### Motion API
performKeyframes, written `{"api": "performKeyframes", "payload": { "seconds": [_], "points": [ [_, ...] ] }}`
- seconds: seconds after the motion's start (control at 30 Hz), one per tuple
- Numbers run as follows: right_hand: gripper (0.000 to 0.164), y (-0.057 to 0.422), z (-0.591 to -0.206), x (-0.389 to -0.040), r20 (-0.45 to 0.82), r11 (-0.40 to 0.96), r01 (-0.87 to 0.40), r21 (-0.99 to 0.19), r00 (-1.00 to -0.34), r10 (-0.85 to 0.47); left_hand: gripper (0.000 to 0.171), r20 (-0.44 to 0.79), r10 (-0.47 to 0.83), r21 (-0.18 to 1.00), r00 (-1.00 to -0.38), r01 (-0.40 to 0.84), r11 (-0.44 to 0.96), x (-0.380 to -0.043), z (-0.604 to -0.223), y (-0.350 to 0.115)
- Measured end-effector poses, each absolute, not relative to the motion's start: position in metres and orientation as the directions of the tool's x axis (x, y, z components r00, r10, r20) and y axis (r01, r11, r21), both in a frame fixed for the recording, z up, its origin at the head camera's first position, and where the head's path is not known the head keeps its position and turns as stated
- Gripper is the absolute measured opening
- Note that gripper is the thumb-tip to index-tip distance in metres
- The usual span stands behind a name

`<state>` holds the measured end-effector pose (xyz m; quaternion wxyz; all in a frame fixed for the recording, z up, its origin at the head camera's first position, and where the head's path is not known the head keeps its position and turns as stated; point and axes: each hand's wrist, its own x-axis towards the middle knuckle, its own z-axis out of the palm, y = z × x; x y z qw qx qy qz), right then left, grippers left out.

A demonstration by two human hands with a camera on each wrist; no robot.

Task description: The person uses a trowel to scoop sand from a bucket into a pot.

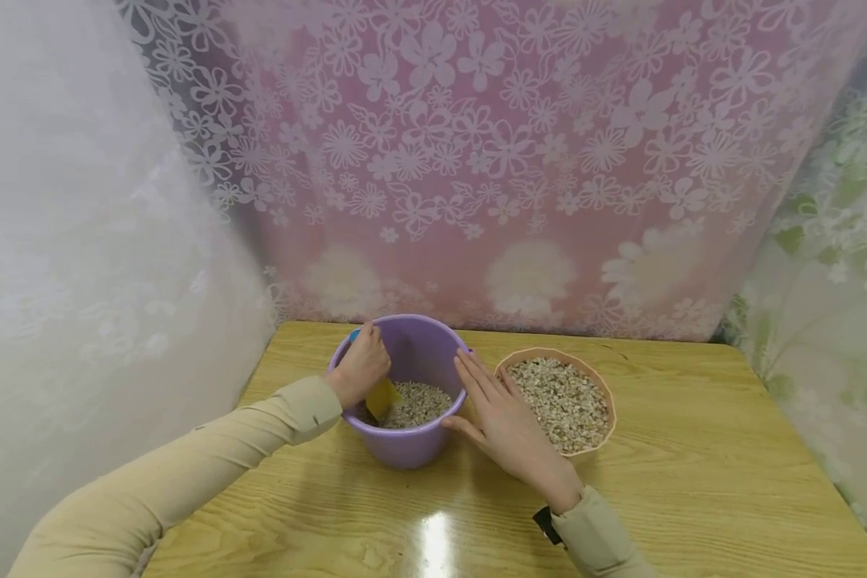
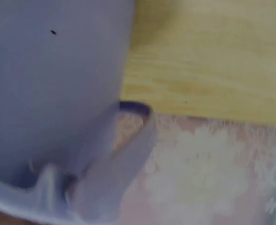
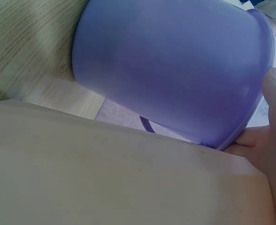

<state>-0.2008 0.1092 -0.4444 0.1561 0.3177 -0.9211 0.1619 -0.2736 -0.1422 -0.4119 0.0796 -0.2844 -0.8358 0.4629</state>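
A purple bucket (image 1: 403, 451) stands on the table, with pale speckled gravel (image 1: 425, 403) in its bottom. My left hand (image 1: 364, 365) reaches over the bucket's left rim and grips a yellow scoop (image 1: 381, 398) with a blue handle end; the blade is down at the gravel, partly hidden by the wrist. My right hand (image 1: 509, 429) rests at the bucket's right rim, fingers straight along it and thumb (image 3: 271, 82) touching the edge. The left wrist view is blurred, showing the bucket wall (image 2: 58, 79) and its handle (image 2: 135, 108) but no hand.
A peach-coloured basin (image 1: 610, 401) full of the same gravel stands close on the bucket's right, under the right hand's fingers. The wooden table (image 1: 708, 482) ends at a pink floral curtain (image 1: 433, 160) behind. Pale cloths hang on both sides.
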Motion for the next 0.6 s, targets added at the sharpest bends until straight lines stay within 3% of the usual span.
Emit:
{"api": "performKeyframes", "payload": {
  "seconds": [0.33,0.6],
  "points": [
    [0.085,0.109,-0.445,-0.201,0.382,0.746,-0.636,-0.196,-0.751,-0.539,0.024,-0.051,0.479,-0.716,-0.876,0.367,0.594,-0.267,-0.416,-0.140],
    [0.084,0.109,-0.445,-0.201,0.389,0.738,-0.646,-0.194,-0.742,-0.547,0.039,-0.083,0.396,-0.496,-0.915,0.383,0.779,-0.263,-0.420,-0.135]
  ]
}}
